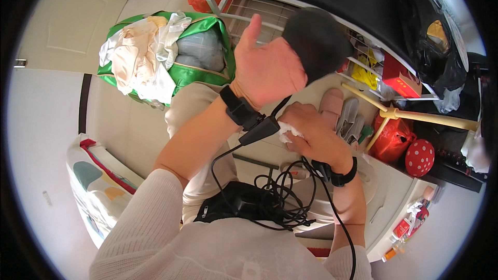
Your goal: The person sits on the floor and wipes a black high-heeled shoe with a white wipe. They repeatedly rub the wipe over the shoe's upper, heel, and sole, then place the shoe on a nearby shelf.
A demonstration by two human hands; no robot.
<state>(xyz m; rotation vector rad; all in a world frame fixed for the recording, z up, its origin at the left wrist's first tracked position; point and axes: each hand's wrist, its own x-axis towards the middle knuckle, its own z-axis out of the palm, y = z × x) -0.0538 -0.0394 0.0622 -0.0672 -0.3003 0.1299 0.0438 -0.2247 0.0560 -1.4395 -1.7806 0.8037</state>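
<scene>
My left hand (267,67) is raised with its palm up and thumb out. Its fingers disappear into or behind a black, rounded thing (319,44), whose kind I cannot make out. Lower and to the right, my right hand (314,132) has its fingers closed on a crumpled white tissue (287,134). The tissue is apart from the black thing. Black straps circle both wrists, and a black cable (280,192) runs from them into a loose coil over a black waist bag (228,202) on my lap.
A green bag (205,77) heaped with pale clothes stands at the left. Ahead is a black-topped bench (358,2) on a white frame. Slippers (332,105), a yellow pole (436,118) and a red plastic bag (391,137) are on the right.
</scene>
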